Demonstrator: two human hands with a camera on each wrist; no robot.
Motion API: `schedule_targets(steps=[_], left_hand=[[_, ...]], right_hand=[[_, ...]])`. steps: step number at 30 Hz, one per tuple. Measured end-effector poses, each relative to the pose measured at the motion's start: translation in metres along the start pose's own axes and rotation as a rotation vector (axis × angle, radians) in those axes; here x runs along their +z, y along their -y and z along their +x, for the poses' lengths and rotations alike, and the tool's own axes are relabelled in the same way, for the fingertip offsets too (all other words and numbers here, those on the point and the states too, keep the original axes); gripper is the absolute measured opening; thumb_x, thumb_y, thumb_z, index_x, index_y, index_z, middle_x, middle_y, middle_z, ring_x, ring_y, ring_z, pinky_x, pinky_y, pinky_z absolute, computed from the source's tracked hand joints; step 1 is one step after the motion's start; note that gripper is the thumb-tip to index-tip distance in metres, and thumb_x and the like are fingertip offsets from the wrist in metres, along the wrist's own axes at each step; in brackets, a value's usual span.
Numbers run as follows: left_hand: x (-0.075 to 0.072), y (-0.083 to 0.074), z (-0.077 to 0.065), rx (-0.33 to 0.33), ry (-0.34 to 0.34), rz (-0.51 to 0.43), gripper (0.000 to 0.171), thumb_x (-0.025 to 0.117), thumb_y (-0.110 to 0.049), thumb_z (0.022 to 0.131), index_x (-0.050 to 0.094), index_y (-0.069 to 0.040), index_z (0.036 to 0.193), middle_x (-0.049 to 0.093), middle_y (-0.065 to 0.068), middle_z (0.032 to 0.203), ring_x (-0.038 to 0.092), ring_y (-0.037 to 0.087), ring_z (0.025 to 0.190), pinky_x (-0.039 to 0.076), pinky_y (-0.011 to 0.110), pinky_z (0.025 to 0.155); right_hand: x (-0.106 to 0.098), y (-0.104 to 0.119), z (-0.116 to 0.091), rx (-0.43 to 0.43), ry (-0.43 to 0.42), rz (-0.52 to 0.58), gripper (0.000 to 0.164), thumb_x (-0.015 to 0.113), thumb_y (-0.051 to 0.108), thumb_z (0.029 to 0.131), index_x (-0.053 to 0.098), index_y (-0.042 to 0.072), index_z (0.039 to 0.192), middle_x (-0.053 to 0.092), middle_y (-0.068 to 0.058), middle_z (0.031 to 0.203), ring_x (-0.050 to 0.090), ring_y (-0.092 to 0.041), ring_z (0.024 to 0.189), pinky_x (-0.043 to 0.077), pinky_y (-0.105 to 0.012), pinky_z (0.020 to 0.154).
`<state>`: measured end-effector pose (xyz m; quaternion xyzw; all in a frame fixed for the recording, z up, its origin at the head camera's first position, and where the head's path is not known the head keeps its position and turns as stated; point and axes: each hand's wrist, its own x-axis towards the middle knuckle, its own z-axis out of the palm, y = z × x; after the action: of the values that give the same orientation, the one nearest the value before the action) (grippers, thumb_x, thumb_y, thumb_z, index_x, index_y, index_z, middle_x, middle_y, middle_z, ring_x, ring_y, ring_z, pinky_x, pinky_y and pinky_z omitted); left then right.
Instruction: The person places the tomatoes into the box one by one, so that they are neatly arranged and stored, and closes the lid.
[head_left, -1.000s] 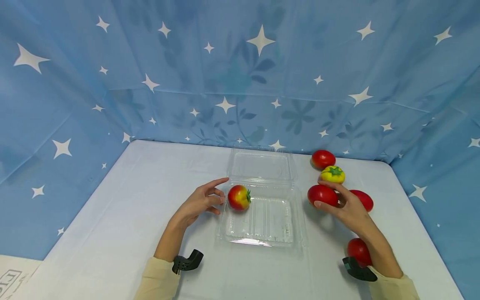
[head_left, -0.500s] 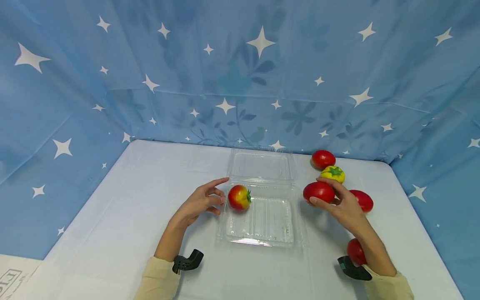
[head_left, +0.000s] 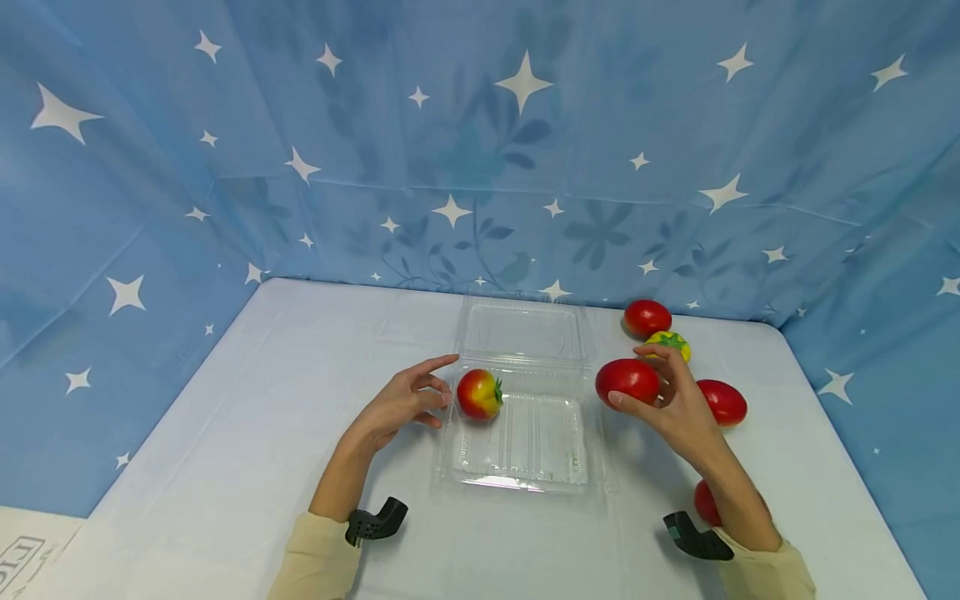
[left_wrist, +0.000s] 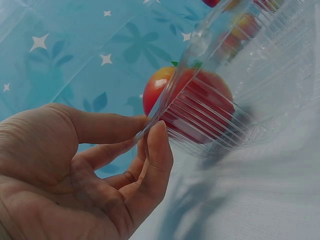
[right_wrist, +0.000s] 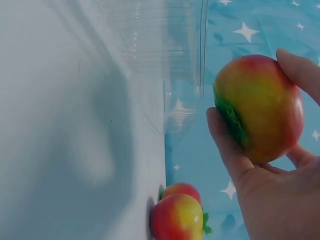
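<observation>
My right hand (head_left: 682, 417) holds a red tomato (head_left: 626, 382) above the table, just right of the clear plastic clamshell box (head_left: 525, 446). In the right wrist view that tomato (right_wrist: 262, 107) shows a yellowish side and green leaves, with thumb and fingers around it. Inside the box's left end lies another red and yellow tomato (head_left: 478, 394), its leaves facing right. My left hand (head_left: 401, 404) is at the left side of the box. The left wrist view shows the left hand (left_wrist: 100, 165) pinching the box's thin rim beside the tomato (left_wrist: 205, 105).
The box's lid (head_left: 522, 332) lies folded back toward the curtain. More tomatoes stand at the right: a red one (head_left: 647, 318) at the back, a yellow-topped one (head_left: 678, 343), a red one (head_left: 723, 402), and another (head_left: 705, 502) partly behind the right forearm. A blue starred curtain (head_left: 375, 150) surrounds the white table (head_left: 300, 358).
My right hand has lifted the tomato a little and carried it left toward the box. The left hand and the box have stayed in place.
</observation>
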<state>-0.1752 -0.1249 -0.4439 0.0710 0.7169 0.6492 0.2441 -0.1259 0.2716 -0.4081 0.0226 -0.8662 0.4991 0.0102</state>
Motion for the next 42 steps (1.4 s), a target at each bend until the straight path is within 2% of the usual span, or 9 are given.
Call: schedule_targets(steps=[3, 5, 9, 12, 16, 19, 24, 32, 42], left_hand=[[0.001, 0.000, -0.001, -0.004, 0.002, -0.001, 0.067, 0.060, -0.001, 0.096, 0.042, -0.014, 0.160, 0.059, 0.007, 0.102, 0.058, 0.023, 0.083, 0.062, 0.026, 0.067], [0.001, -0.001, -0.002, -0.010, -0.001, -0.002, 0.067, 0.060, -0.002, 0.096, 0.042, -0.014, 0.160, 0.059, 0.007, 0.102, 0.058, 0.023, 0.083, 0.062, 0.026, 0.067], [0.000, -0.001, -0.002, -0.008, -0.004, 0.004, 0.067, 0.061, -0.002, 0.097, 0.042, -0.015, 0.160, 0.059, 0.006, 0.102, 0.058, 0.024, 0.083, 0.062, 0.026, 0.067], [0.000, 0.000, -0.001, 0.004, 0.002, 0.007, 0.067, 0.061, -0.003, 0.097, 0.042, -0.014, 0.160, 0.058, 0.007, 0.103, 0.059, 0.024, 0.083, 0.062, 0.025, 0.067], [-0.001, 0.000, 0.000, 0.006, -0.001, 0.008, 0.067, 0.061, -0.002, 0.097, 0.042, -0.013, 0.160, 0.059, 0.008, 0.103, 0.059, 0.023, 0.083, 0.062, 0.025, 0.067], [-0.001, 0.000, 0.000, 0.002, -0.006, 0.008, 0.067, 0.061, -0.002, 0.096, 0.042, -0.014, 0.160, 0.059, 0.008, 0.102, 0.059, 0.023, 0.082, 0.062, 0.025, 0.067], [0.000, 0.001, 0.000, 0.001, -0.002, 0.002, 0.068, 0.062, -0.003, 0.096, 0.041, -0.013, 0.160, 0.059, 0.007, 0.102, 0.059, 0.021, 0.081, 0.062, 0.025, 0.068], [0.000, 0.001, 0.000, -0.006, -0.002, -0.002, 0.068, 0.061, -0.002, 0.096, 0.042, -0.014, 0.160, 0.059, 0.006, 0.102, 0.059, 0.022, 0.082, 0.062, 0.025, 0.068], [0.001, -0.001, 0.000, -0.015, -0.009, 0.005, 0.067, 0.061, -0.002, 0.096, 0.043, -0.015, 0.160, 0.059, 0.007, 0.102, 0.058, 0.024, 0.084, 0.062, 0.025, 0.069]], right_hand=[[0.003, 0.001, -0.001, 0.012, -0.015, 0.008, 0.081, 0.084, 0.023, 0.087, 0.035, 0.010, 0.150, 0.044, -0.017, 0.153, 0.044, -0.034, 0.136, 0.056, -0.014, 0.081], [0.006, 0.000, -0.001, -0.002, -0.020, 0.008, 0.078, 0.084, 0.022, 0.088, 0.038, 0.010, 0.149, 0.047, -0.015, 0.150, 0.046, -0.025, 0.132, 0.057, -0.014, 0.082], [0.008, 0.001, 0.000, -0.051, -0.023, -0.030, 0.074, 0.083, 0.022, 0.089, 0.045, 0.016, 0.152, 0.052, -0.013, 0.149, 0.051, -0.015, 0.123, 0.057, -0.014, 0.083], [0.007, 0.002, 0.001, -0.055, -0.014, -0.054, 0.079, 0.084, 0.023, 0.088, 0.043, 0.019, 0.156, 0.049, -0.014, 0.155, 0.050, -0.022, 0.129, 0.055, -0.012, 0.084], [0.008, 0.005, 0.002, -0.011, 0.006, -0.052, 0.082, 0.084, 0.026, 0.088, 0.040, 0.017, 0.157, 0.048, -0.016, 0.155, 0.049, -0.031, 0.133, 0.054, -0.013, 0.082], [0.011, 0.007, 0.001, 0.008, 0.025, -0.046, 0.078, 0.083, 0.028, 0.089, 0.042, 0.016, 0.154, 0.051, -0.015, 0.149, 0.049, -0.029, 0.129, 0.055, -0.016, 0.080], [0.018, 0.010, 0.001, -0.015, 0.053, -0.004, 0.073, 0.082, 0.026, 0.090, 0.045, 0.019, 0.153, 0.049, -0.011, 0.151, 0.045, -0.026, 0.133, 0.054, -0.014, 0.086], [0.028, 0.015, 0.002, -0.085, 0.086, 0.057, 0.076, 0.084, 0.016, 0.086, 0.046, 0.019, 0.152, 0.044, -0.009, 0.154, 0.039, -0.024, 0.136, 0.054, -0.012, 0.090], [0.037, 0.016, 0.004, -0.093, 0.087, 0.098, 0.076, 0.085, 0.014, 0.086, 0.045, 0.018, 0.150, 0.047, -0.009, 0.150, 0.041, -0.026, 0.136, 0.053, -0.013, 0.092]])
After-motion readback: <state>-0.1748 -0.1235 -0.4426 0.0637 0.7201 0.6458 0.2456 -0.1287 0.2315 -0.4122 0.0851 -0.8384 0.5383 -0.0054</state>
